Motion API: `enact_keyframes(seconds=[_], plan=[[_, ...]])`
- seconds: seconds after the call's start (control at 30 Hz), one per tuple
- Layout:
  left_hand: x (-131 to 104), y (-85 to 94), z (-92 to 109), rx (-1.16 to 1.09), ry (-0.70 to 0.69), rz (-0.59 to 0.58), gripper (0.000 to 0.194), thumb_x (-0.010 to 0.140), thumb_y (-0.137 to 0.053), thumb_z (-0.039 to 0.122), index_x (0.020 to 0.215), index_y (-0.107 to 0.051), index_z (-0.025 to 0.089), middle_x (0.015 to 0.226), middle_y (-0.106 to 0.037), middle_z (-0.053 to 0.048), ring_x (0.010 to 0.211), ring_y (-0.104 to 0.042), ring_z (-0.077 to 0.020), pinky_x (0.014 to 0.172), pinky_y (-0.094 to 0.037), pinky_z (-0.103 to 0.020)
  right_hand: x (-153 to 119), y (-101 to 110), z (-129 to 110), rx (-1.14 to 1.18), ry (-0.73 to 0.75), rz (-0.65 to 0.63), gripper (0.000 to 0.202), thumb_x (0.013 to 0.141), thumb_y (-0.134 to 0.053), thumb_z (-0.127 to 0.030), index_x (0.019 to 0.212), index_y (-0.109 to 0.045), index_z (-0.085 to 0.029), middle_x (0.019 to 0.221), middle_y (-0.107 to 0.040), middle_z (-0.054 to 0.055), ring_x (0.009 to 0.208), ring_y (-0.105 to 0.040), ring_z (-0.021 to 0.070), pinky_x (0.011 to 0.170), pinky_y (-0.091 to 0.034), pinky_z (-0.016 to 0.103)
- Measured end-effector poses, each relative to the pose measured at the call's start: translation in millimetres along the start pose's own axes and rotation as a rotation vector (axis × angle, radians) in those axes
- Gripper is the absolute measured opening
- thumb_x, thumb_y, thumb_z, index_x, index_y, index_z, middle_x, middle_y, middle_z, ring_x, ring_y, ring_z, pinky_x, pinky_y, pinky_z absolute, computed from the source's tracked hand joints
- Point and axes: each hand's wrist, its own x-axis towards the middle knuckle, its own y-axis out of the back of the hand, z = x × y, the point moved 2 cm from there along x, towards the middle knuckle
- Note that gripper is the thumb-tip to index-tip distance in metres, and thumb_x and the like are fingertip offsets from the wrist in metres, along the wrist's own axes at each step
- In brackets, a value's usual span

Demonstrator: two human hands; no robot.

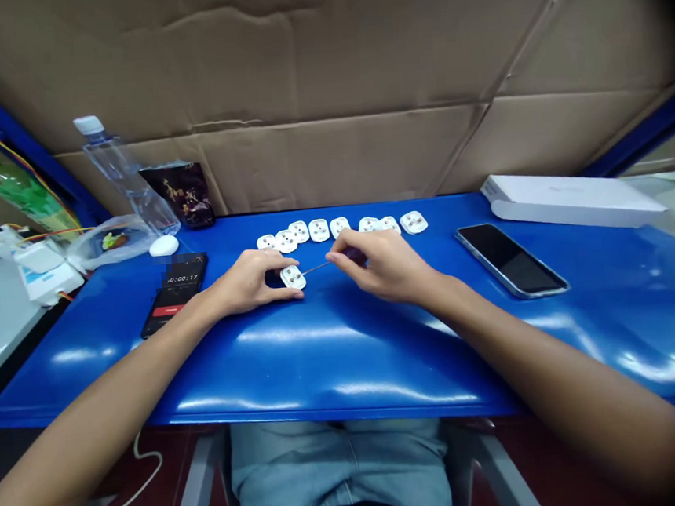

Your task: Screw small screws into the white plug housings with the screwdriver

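Observation:
My left hand (251, 282) grips a small white rounded-square plug part (293, 277) between thumb and fingers, just above the blue table. Metal pieces show on its upper face. My right hand (377, 261) is closed around the handle of a thin screwdriver (316, 267). The handle is mostly hidden by the fingers, and the shaft points left, its tip at the edge of the plug part. Behind both hands, several similar white plug parts (319, 229) lie in a row.
A phone with a running timer (178, 281) lies left, near a round white object (163, 246). A clear bottle (130, 177), a dark pouch (183, 194) and a plastic bag (112, 239) stand behind. Rightward are another phone (512, 260) and a long white box (575, 199). Cardboard (329, 159) backs the table.

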Motion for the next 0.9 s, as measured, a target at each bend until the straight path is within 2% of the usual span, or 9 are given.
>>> enact_keyframes(seconds=[0.23,0.3,0.37,0.5,0.57,0.67,0.73,0.9], plan=[[0.4,0.8,-0.5,0.006,0.011,-0.016,0.059,0.092,-0.077,0.067,0.129,-0.079,0.022,0.113,-0.083,-0.009,0.103,-0.077,-0.0286,0.096,-0.056,-0.039,-1.4,4.0,-3.1,0.061,0.136,-0.079,0.007,0.106,-0.057,-0.024,0.106,-0.063,-0.026,0.104,-0.074,0.007,0.085,-0.065,0.0205,0.074,-0.049,0.034],[0.5,1.4,0.0,0.013,0.013,-0.017,0.057,0.091,-0.078,0.065,0.128,-0.079,0.022,0.115,-0.083,-0.008,0.104,-0.077,-0.0284,0.096,-0.056,-0.038,-2.0,3.4,-2.1,0.052,0.122,-0.099,0.009,0.106,-0.061,-0.032,0.110,-0.064,-0.025,0.103,-0.074,0.007,0.086,-0.066,0.0211,0.074,-0.049,0.034],[0.7,1.7,0.9,0.016,0.014,-0.019,0.055,0.091,-0.080,0.062,0.129,-0.079,0.022,0.116,-0.082,-0.008,0.105,-0.077,-0.0279,0.096,-0.056,-0.037,-2.2,2.4,-0.5,0.026,0.071,-0.065,0.014,0.106,-0.062,-0.038,0.109,-0.064,-0.025,0.096,-0.075,0.004,0.079,-0.067,0.0207,0.069,-0.047,0.033],[1.2,0.7,2.7,0.006,0.004,-0.028,0.054,0.090,-0.083,0.056,0.131,-0.078,0.020,0.113,-0.082,-0.009,0.103,-0.077,-0.0276,0.095,-0.056,-0.036,-2.7,-0.4,-0.2,-0.030,0.022,0.020,0.014,0.108,-0.053,-0.033,0.103,-0.064,-0.025,0.087,-0.075,0.002,0.068,-0.065,0.0186,0.065,-0.045,0.032],[1.2,-0.2,2.9,0.012,0.009,-0.033,0.053,0.090,-0.083,0.056,0.131,-0.078,0.021,0.112,-0.083,-0.008,0.102,-0.077,-0.0274,0.095,-0.056,-0.037,-3.4,-1.0,-2.1,-0.008,0.047,0.032,0.011,0.106,-0.054,-0.030,0.111,-0.063,-0.025,0.092,-0.075,0.003,0.069,-0.066,0.0184,0.066,-0.048,0.032],[1.0,-0.8,3.0,0.020,0.008,-0.039,0.052,0.091,-0.082,0.055,0.131,-0.078,0.022,0.113,-0.083,-0.007,0.103,-0.077,-0.0268,0.096,-0.056,-0.036,-4.4,0.5,-5.2,0.022,0.093,0.055,0.026,0.099,-0.058,-0.023,0.125,-0.058,-0.024,0.104,-0.076,0.006,0.077,-0.071,0.0200,0.071,-0.054,0.033],[0.7,-0.7,2.9,0.022,-0.001,-0.037,0.052,0.092,-0.082,0.055,0.131,-0.077,0.021,0.112,-0.083,-0.008,0.103,-0.077,-0.0269,0.096,-0.056,-0.036,-4.6,2.0,-6.1,0.018,0.099,0.053,0.032,0.095,-0.060,-0.020,0.127,-0.057,-0.024,0.107,-0.076,0.007,0.082,-0.073,0.0213,0.075,-0.055,0.034],[0.3,-0.7,1.4,0.008,-0.008,-0.027,0.053,0.092,-0.081,0.057,0.131,-0.078,0.021,0.112,-0.082,-0.008,0.102,-0.076,-0.0265,0.097,-0.057,-0.037,-4.0,2.3,-4.7,-0.082,0.055,0.009,0.014,0.106,-0.054,-0.031,0.112,-0.064,-0.023,0.091,-0.076,0.005,0.071,-0.069,0.0206,0.065,-0.047,0.032]])
